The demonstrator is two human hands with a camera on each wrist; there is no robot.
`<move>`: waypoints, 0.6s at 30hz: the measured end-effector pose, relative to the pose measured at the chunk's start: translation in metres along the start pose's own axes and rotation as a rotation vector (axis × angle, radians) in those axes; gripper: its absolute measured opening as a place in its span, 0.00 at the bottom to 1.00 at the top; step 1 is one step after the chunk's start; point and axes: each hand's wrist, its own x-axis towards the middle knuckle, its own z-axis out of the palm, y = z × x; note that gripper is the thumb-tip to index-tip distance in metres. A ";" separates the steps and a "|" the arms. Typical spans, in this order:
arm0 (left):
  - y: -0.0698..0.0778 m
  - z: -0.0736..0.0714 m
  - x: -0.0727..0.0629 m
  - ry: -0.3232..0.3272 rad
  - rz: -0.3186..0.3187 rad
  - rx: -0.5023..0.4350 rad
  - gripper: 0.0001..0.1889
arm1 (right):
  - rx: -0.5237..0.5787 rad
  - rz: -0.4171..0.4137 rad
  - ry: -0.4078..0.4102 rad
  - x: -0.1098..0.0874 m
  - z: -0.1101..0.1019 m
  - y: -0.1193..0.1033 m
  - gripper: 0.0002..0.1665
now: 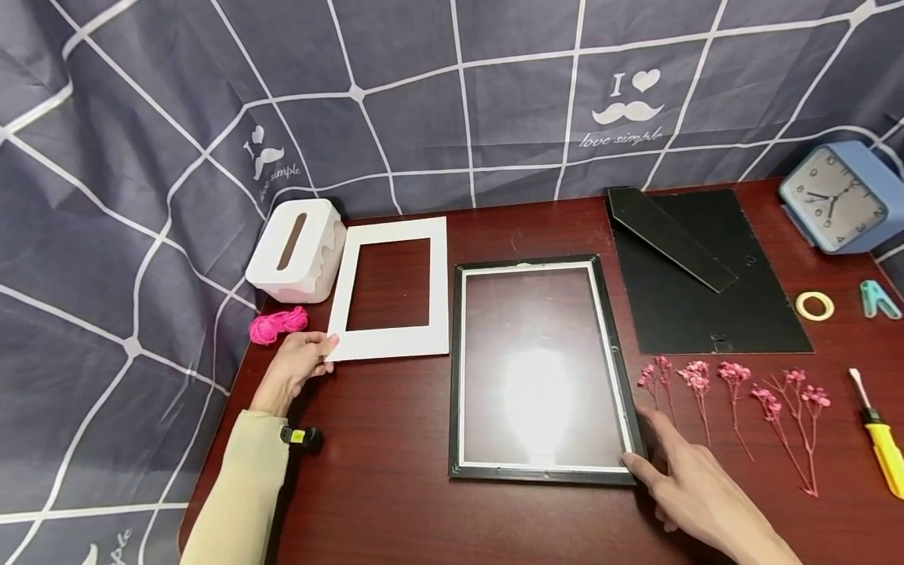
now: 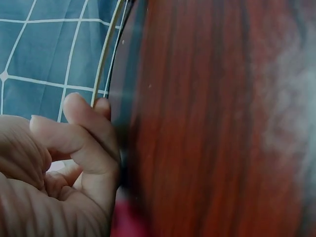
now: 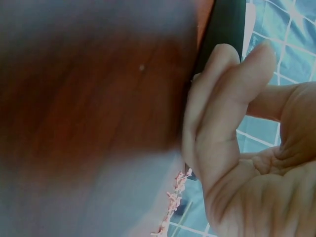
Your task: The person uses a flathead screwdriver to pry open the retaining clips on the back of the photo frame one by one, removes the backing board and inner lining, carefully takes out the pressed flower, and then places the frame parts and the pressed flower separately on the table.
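Observation:
On the left, my left hand pinches the lower left corner of a white picture mat, thumb on top. The mat's thin edge runs up from the fingertips in the left wrist view. My right hand holds a black picture frame near its lower right corner, thumb on the rim and fingers along the outer side. Clear glare-lit glazing fills the frame. Right wrist view: the fingers lie against the frame's dark edge.
Pink yarn and a tissue box sit at left. A black backing board with its stand, dried pink flowers, a tape roll, a teal clip, a yellow screwdriver and a blue clock are at right.

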 end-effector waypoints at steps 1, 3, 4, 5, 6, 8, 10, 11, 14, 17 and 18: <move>0.000 -0.001 0.001 0.002 -0.005 0.014 0.18 | 0.000 0.000 -0.001 0.000 0.000 0.000 0.46; 0.001 -0.001 0.001 0.004 -0.008 0.048 0.17 | 0.007 0.010 -0.005 -0.001 0.000 0.001 0.46; 0.002 -0.001 0.001 0.007 -0.011 0.063 0.16 | 0.007 0.013 -0.004 -0.002 0.000 0.001 0.46; 0.002 -0.001 0.001 0.011 -0.016 0.076 0.16 | 0.007 0.012 -0.003 -0.002 0.000 0.001 0.46; 0.003 -0.001 0.001 0.016 -0.020 0.085 0.16 | 0.007 0.011 -0.002 -0.003 0.000 0.002 0.46; 0.004 -0.001 0.000 0.025 -0.028 0.110 0.16 | 0.007 0.010 0.001 -0.003 0.001 0.002 0.46; 0.005 -0.001 0.000 0.039 -0.038 0.133 0.17 | 0.001 0.004 0.004 -0.003 0.001 0.002 0.46; 0.006 -0.001 -0.001 0.044 -0.042 0.146 0.18 | -0.001 -0.003 0.007 -0.004 0.001 0.003 0.45; 0.006 -0.002 -0.002 0.056 -0.044 0.191 0.20 | 0.000 -0.005 0.009 -0.004 0.001 0.002 0.45; 0.007 -0.002 -0.002 0.075 -0.034 0.238 0.21 | 0.003 -0.010 0.011 -0.005 0.001 0.002 0.45; 0.007 -0.002 -0.002 0.083 -0.029 0.256 0.21 | 0.005 -0.007 0.008 -0.005 0.001 0.002 0.45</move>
